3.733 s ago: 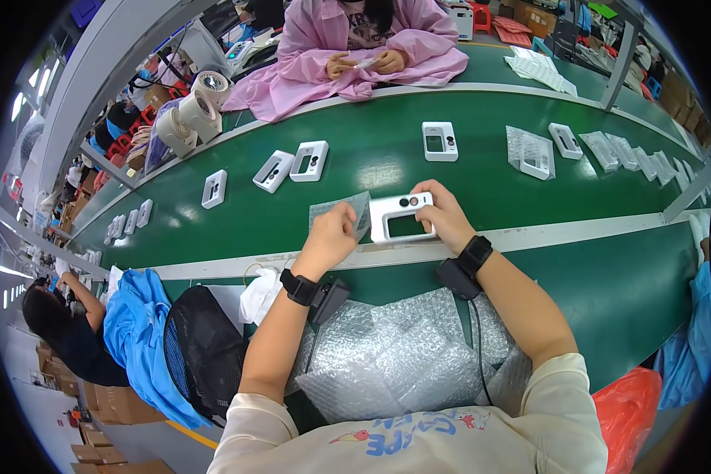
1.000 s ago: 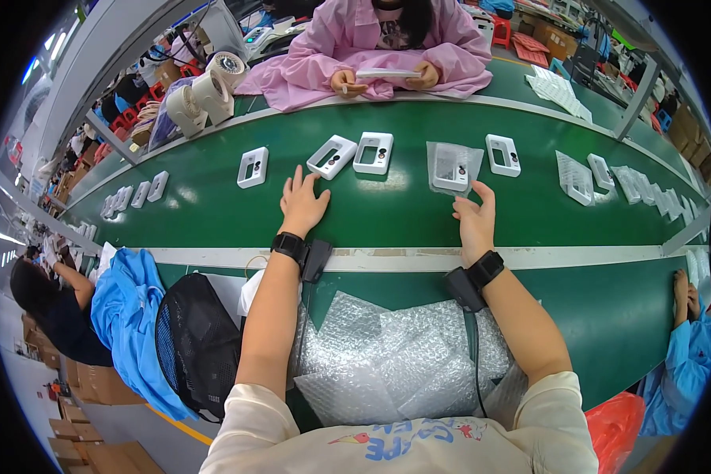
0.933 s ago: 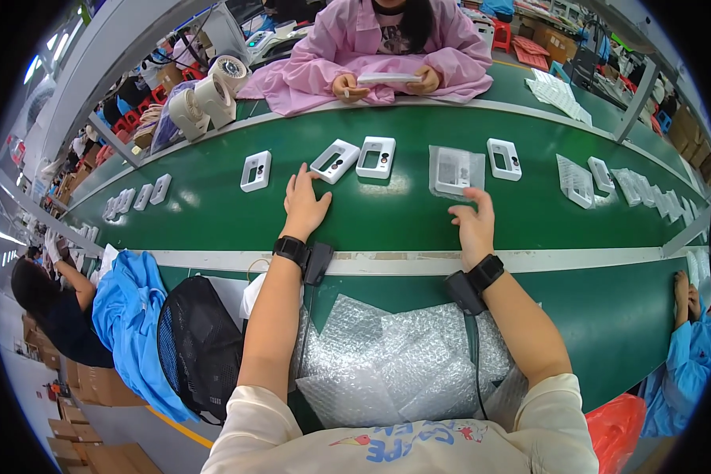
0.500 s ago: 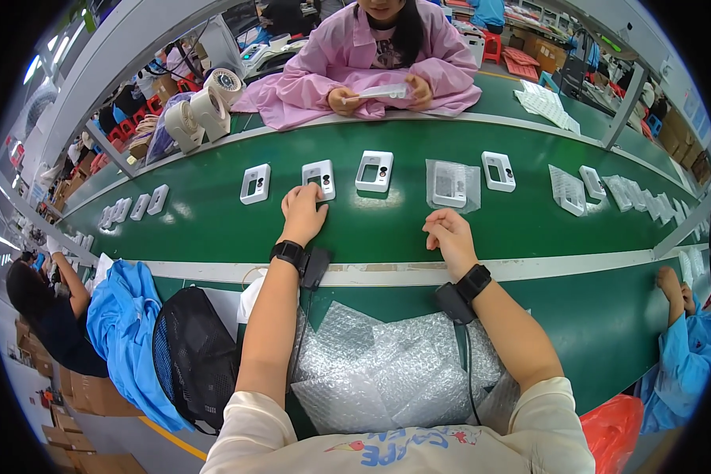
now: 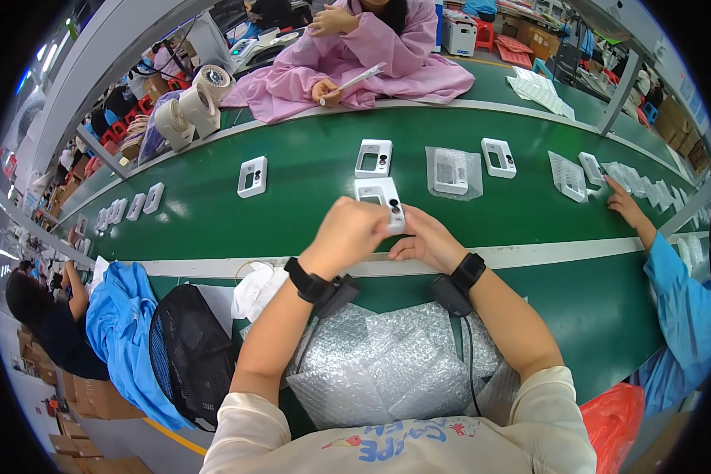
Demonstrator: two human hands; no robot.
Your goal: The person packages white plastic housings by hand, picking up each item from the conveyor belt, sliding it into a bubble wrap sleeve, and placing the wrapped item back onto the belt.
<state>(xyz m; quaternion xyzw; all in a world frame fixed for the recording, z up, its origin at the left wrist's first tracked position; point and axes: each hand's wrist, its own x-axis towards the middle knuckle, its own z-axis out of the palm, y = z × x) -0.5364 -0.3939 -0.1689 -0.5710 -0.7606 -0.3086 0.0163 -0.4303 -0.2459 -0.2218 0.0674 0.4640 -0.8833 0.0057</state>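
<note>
Between my two hands, tilted just above the green belt, is a white plastic housing [image 5: 379, 188] with a rectangular cut-out and small dark round parts. My left hand [image 5: 347, 229] is closed around its lower left side. From the right, my right hand [image 5: 430, 241] pinches at its lower right edge, fingers curled and partly hidden. Just beyond lies another white housing [image 5: 363, 164] flat on the belt. To the right, one in a bubble-wrap pouch [image 5: 470, 175] and a bare one [image 5: 507, 169] rest. A further housing [image 5: 245, 178] lies to the left.
Bubble-wrap pouches [image 5: 379, 363] are piled before me on the green table, beside a black mesh bag [image 5: 193, 355] and blue cloth [image 5: 125, 316]. Across the belt [image 5: 292, 213] sits a person in pink [image 5: 363, 55]. At right, a co-worker's hand [image 5: 626, 207] reaches toward a housing.
My left hand has lifted a housing off the belt and brought it right and nearer; my right hand has moved left to meet it. The right co-worker's arm now reaches over the belt.
</note>
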